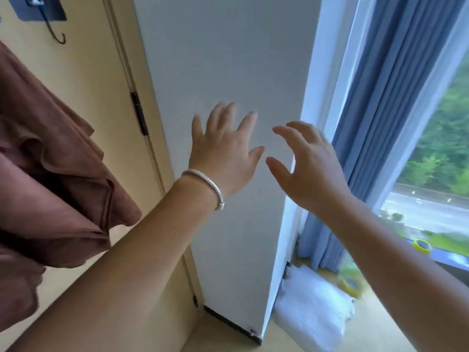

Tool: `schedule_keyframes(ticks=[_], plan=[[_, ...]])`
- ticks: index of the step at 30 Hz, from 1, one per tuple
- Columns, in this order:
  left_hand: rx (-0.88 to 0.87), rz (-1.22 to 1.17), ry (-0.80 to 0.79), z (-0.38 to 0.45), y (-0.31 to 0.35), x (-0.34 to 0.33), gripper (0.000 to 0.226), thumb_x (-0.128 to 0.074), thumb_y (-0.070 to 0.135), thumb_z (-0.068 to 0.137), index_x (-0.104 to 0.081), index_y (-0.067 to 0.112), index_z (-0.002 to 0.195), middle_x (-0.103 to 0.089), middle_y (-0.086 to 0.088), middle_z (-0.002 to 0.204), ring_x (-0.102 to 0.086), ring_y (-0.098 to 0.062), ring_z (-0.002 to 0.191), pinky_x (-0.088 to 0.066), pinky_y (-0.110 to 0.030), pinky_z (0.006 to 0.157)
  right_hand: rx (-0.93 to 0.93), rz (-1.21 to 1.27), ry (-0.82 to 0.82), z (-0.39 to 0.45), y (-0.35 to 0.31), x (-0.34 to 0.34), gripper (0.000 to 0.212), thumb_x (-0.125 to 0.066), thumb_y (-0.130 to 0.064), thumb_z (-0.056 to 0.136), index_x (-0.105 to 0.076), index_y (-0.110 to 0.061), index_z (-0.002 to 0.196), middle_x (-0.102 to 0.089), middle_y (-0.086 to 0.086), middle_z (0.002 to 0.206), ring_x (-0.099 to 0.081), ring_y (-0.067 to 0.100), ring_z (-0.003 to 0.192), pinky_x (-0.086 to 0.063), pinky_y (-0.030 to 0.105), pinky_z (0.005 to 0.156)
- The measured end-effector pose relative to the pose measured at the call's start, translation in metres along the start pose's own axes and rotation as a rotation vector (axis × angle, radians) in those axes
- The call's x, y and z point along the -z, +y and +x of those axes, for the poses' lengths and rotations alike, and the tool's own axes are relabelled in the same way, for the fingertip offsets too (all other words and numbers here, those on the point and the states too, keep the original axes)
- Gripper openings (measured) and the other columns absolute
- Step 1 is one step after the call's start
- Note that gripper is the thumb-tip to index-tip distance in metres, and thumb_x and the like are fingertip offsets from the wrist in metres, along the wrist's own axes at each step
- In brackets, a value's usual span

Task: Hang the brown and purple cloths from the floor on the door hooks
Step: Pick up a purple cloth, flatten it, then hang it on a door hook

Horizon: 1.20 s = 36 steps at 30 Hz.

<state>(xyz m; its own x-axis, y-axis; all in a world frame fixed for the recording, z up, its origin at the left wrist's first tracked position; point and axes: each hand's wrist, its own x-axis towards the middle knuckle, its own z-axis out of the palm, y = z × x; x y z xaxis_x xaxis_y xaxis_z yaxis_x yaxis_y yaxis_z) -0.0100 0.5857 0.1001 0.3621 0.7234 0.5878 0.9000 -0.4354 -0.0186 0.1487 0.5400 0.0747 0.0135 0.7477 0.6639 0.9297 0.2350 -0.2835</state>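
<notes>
Both hands are raised in front of the grey wall panel (228, 59), holding nothing. The left hand (223, 151) has its fingers (229, 114) spread straight and wide, a silver bangle (203, 185) round the wrist; the right hand (312, 163), just beside it, has its fingers (286, 130) loosely bent and parted — thumb apart from the rest.

The brown cloth (50, 179) hangs in folds against the yellow door (96, 72) at the left edge (where it is fastened lies out of view). Above it, a dark hook (57, 34) on a black plate is bare. The purple cloth is not in view.

To the right stand a blue curtain (385, 110) and a window (441, 148) onto trees and a road. A roll of yellow tape (421, 245) sits on the sill, another tape roll (351, 283) on the floor near a white bundle (312, 303) — blurred, so I cannot tell what it is.
</notes>
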Motion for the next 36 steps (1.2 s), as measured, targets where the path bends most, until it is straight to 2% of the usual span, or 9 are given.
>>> schedule_keyframes(ticks=[4,11,17,23,30,36], plan=[[-0.216,-0.157,-0.009,0.016,0.091,-0.014,0.062,-0.041,0.052,0.093,-0.024,0.029,0.148,-0.02,-0.009,0.156,-0.011,-0.027,0.145,-0.011,-0.057,0.114,-0.155,-0.154,0.075,-0.041,0.057,0.061,0.053,-0.061,-0.038,0.086,-0.051,-0.018,0.134,-0.049,0.008,0.135,-0.043,0.029,0.127,-0.034,0.045,0.108],[-0.522,-0.342,-0.095,0.01,0.251,-0.017,0.062,-0.03,0.057,0.095,-0.017,0.029,0.15,-0.015,-0.009,0.158,-0.006,-0.026,0.146,-0.007,-0.058,0.114,-0.392,-0.341,0.197,-0.133,0.128,0.165,0.051,-0.065,-0.034,0.084,-0.054,-0.016,0.131,-0.051,0.011,0.132,-0.047,0.032,0.121,-0.038,0.045,0.104],[-0.691,-0.463,-0.283,-0.026,0.4,-0.003,0.065,-0.02,0.065,0.093,-0.018,0.033,0.149,-0.014,-0.007,0.159,-0.005,-0.024,0.147,-0.003,-0.057,0.115,-0.587,-0.479,0.264,-0.237,0.181,0.264,0.05,-0.07,-0.026,0.081,-0.058,-0.012,0.127,-0.053,0.015,0.13,-0.045,0.033,0.124,-0.035,0.047,0.107],[-0.844,-0.463,-0.295,-0.092,0.548,0.025,0.062,-0.018,0.063,0.094,-0.016,0.034,0.149,-0.012,-0.005,0.159,-0.003,-0.025,0.147,-0.006,-0.06,0.113,-0.73,-0.617,0.276,-0.351,0.228,0.377,0.047,-0.069,-0.03,0.08,-0.06,-0.015,0.124,-0.055,0.012,0.128,-0.046,0.031,0.122,-0.035,0.047,0.103],[-0.989,-0.604,-0.248,-0.183,0.691,0.076,0.062,-0.017,0.064,0.092,-0.013,0.038,0.148,-0.007,-0.002,0.16,0.005,-0.021,0.147,0.004,-0.056,0.114,-0.977,-0.724,0.262,-0.492,0.244,0.495,0.048,-0.065,-0.034,0.083,-0.056,-0.021,0.129,-0.049,0.008,0.135,-0.039,0.027,0.13,-0.032,0.053,0.107],[-1.093,-0.785,-0.247,-0.251,0.784,0.121,0.064,-0.015,0.065,0.089,-0.014,0.039,0.148,-0.009,-0.001,0.159,0.006,-0.018,0.147,0.002,-0.053,0.115,-1.173,-0.881,0.282,-0.595,0.23,0.589,0.049,-0.058,-0.043,0.087,-0.053,-0.024,0.132,-0.044,0.003,0.141,-0.033,0.021,0.135,-0.028,0.045,0.111]])
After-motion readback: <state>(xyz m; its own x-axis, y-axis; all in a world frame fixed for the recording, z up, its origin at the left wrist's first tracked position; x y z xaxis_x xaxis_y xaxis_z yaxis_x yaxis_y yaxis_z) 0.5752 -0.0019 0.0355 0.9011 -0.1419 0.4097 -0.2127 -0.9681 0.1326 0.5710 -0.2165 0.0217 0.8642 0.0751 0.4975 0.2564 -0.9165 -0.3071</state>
